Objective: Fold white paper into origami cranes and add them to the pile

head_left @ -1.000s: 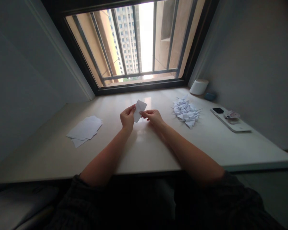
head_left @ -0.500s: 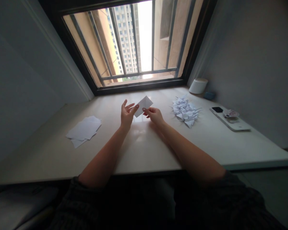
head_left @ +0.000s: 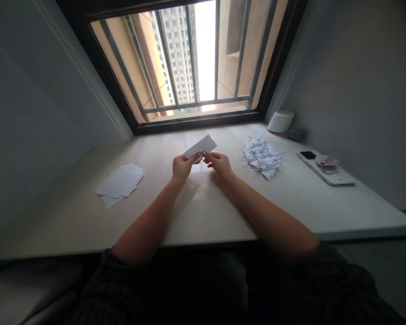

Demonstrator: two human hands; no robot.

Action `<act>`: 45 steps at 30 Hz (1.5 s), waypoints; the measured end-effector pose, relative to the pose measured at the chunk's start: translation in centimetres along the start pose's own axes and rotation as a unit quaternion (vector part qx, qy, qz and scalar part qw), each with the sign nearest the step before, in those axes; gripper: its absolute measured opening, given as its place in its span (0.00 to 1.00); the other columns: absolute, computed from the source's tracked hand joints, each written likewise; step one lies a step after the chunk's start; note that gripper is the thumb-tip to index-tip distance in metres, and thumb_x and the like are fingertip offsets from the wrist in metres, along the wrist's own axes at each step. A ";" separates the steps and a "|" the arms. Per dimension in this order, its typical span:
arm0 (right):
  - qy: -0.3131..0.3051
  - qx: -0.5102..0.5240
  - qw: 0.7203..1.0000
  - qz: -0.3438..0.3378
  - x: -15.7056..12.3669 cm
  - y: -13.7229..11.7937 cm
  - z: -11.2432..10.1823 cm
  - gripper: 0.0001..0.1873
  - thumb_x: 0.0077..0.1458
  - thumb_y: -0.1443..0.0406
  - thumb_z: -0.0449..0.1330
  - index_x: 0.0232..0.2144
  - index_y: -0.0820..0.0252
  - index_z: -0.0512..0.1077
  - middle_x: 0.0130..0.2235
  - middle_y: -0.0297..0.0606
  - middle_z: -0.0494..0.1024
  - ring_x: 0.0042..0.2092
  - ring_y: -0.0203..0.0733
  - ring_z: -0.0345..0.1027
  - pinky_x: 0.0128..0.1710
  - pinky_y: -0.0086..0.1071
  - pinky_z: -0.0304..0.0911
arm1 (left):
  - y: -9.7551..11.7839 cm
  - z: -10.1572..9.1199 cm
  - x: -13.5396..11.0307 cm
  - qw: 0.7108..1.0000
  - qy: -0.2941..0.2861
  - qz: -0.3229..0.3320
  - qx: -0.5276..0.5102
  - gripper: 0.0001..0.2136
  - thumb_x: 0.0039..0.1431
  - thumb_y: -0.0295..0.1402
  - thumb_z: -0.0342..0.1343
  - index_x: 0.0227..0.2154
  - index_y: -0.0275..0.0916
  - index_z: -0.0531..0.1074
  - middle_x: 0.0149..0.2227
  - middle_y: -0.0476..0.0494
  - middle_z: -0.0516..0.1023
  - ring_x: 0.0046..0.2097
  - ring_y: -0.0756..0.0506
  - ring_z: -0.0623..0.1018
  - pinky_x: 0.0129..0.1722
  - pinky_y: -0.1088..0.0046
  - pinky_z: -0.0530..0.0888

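Observation:
A folded sheet of white paper (head_left: 200, 146) is held up over the middle of the white tabletop, tilted up to the right. My left hand (head_left: 183, 166) is closed on its lower left part, thumb on the near side. On the lower right edge, my right hand (head_left: 220, 163) pinches the same sheet, the two thumbs almost meeting. The fingers behind the paper are partly hidden. Left of my hands lies a loose stack of white paper sheets (head_left: 120, 181). To the right is a heap of folded white paper pieces (head_left: 262, 157) with pointed ends.
A white phone (head_left: 325, 169) with a round grip on its back lies at the right. Behind it, near the wall, are a white roll-shaped object (head_left: 280, 121) and a small dark blue item (head_left: 296, 135). A barred window (head_left: 196, 118) borders the table's far side.
My left hand's spread fingers have closed round the paper, its thumb moving down next to the right thumb. The sheet now shows as a narrower strip. My right hand has hardly moved.

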State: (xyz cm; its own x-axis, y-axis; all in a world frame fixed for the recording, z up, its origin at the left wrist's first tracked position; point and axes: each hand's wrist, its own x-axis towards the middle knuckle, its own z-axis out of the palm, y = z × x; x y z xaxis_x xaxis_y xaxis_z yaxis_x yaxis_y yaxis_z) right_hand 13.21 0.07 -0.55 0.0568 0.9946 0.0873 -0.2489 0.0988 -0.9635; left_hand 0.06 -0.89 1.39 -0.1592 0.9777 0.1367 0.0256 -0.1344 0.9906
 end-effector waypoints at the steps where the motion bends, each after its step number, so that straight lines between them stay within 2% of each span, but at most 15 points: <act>1: 0.005 -0.001 1.000 0.004 0.0 -0.1 0.0 0.21 0.35 0.48 0.67 0.19 0.60 0.73 0.22 0.34 0.73 0.27 0.34 0.64 0.27 0.29 0.56 | 0.0 0.0 0.0 1.000 -0.003 0.000 0.001 0.15 0.41 0.43 0.68 0.27 0.34 0.79 0.26 0.40 0.80 0.35 0.41 0.80 0.32 0.71 0.70; 7: 0.026 -0.001 0.999 0.031 0.2 -0.6 -0.3 0.22 0.31 0.49 0.69 0.20 0.61 0.73 0.22 0.35 0.74 0.27 0.34 0.64 0.27 0.29 0.56 | -0.4 -0.1 0.3 1.000 -0.028 -0.003 0.001 0.13 0.44 0.40 0.67 0.27 0.33 0.80 0.25 0.39 0.80 0.33 0.42 0.80 0.32 0.71 0.70; 16: 0.036 0.012 0.998 0.041 0.4 -0.3 -0.5 0.20 0.32 0.51 0.69 0.19 0.61 0.73 0.23 0.35 0.74 0.27 0.33 0.64 0.27 0.29 0.56 | -0.2 0.1 0.2 0.999 -0.037 -0.011 0.003 0.13 0.44 0.40 0.67 0.27 0.33 0.80 0.23 0.40 0.79 0.33 0.42 0.80 0.31 0.71 0.70; 20: 0.092 0.045 0.994 0.049 1.1 -0.2 -1.1 0.19 0.32 0.53 0.70 0.22 0.61 0.74 0.23 0.33 0.73 0.27 0.33 0.63 0.25 0.28 0.55 | -0.1 0.1 0.1 0.999 -0.034 -0.011 0.013 0.12 0.44 0.38 0.67 0.27 0.33 0.79 0.24 0.40 0.80 0.32 0.43 0.79 0.31 0.72 0.70; 25: 0.126 0.068 0.989 0.038 1.4 -0.4 -1.4 0.15 0.36 0.55 0.68 0.21 0.60 0.73 0.22 0.31 0.71 0.26 0.31 0.62 0.24 0.27 0.54 | 0.2 0.1 0.0 0.999 -0.034 -0.016 0.021 0.12 0.44 0.38 0.67 0.27 0.33 0.80 0.24 0.40 0.80 0.32 0.43 0.80 0.31 0.73 0.70; 32: 0.109 0.107 0.987 0.047 0.9 -0.6 -1.1 0.11 0.42 0.60 0.66 0.19 0.60 0.70 0.21 0.30 0.71 0.23 0.30 0.60 0.22 0.26 0.52 | 0.2 0.0 0.0 0.999 -0.028 -0.023 0.020 0.12 0.44 0.37 0.67 0.28 0.33 0.79 0.24 0.40 0.80 0.32 0.44 0.80 0.31 0.73 0.71; 35: 0.119 0.122 0.984 0.052 1.2 -0.5 -1.4 0.11 0.46 0.57 0.63 0.23 0.59 0.71 0.21 0.30 0.71 0.22 0.30 0.60 0.21 0.26 0.52 | 0.3 -0.2 0.1 0.999 -0.022 -0.024 0.019 0.12 0.44 0.38 0.67 0.28 0.33 0.79 0.25 0.40 0.80 0.33 0.44 0.80 0.32 0.73 0.71; 39: 0.169 0.120 0.976 0.064 1.7 -0.8 -2.3 0.12 0.50 0.55 0.58 0.28 0.58 0.72 0.22 0.29 0.70 0.22 0.30 0.60 0.21 0.26 0.55 | 0.4 -0.7 0.5 1.000 -0.016 -0.023 0.007 0.13 0.43 0.39 0.68 0.26 0.33 0.79 0.25 0.39 0.80 0.34 0.42 0.80 0.33 0.71 0.71; 41: 0.152 0.101 0.982 0.045 1.6 -1.1 -2.5 0.16 0.49 0.52 0.58 0.31 0.57 0.73 0.23 0.30 0.72 0.23 0.30 0.62 0.22 0.26 0.56 | 0.4 -0.8 0.6 0.999 -0.027 -0.024 0.004 0.14 0.41 0.41 0.68 0.26 0.34 0.79 0.24 0.39 0.79 0.34 0.41 0.79 0.34 0.70 0.71; 43: 0.095 0.046 0.994 0.013 1.4 -1.2 -2.3 0.22 0.47 0.47 0.59 0.34 0.57 0.74 0.26 0.33 0.74 0.25 0.32 0.64 0.23 0.26 0.58 | 0.4 -0.9 0.6 0.999 -0.040 -0.022 0.009 0.15 0.40 0.42 0.69 0.26 0.35 0.79 0.24 0.39 0.79 0.35 0.40 0.79 0.34 0.69 0.70; 45: 0.045 -0.020 0.999 -0.005 1.2 -1.1 -2.0 0.23 0.42 0.45 0.63 0.30 0.58 0.74 0.26 0.33 0.74 0.26 0.33 0.65 0.25 0.27 0.59 | 0.4 -1.0 0.6 0.998 -0.054 -0.026 0.019 0.16 0.39 0.43 0.69 0.28 0.36 0.79 0.26 0.40 0.80 0.35 0.40 0.79 0.33 0.69 0.69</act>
State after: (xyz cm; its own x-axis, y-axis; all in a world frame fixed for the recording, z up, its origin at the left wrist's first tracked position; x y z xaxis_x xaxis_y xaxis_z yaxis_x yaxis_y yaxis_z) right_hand 15.45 1.08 0.17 0.1458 0.9864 0.0753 -0.2094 0.1052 -0.9721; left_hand -0.97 -0.49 1.89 -0.0530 0.9952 0.0821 0.0582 -0.0790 0.9952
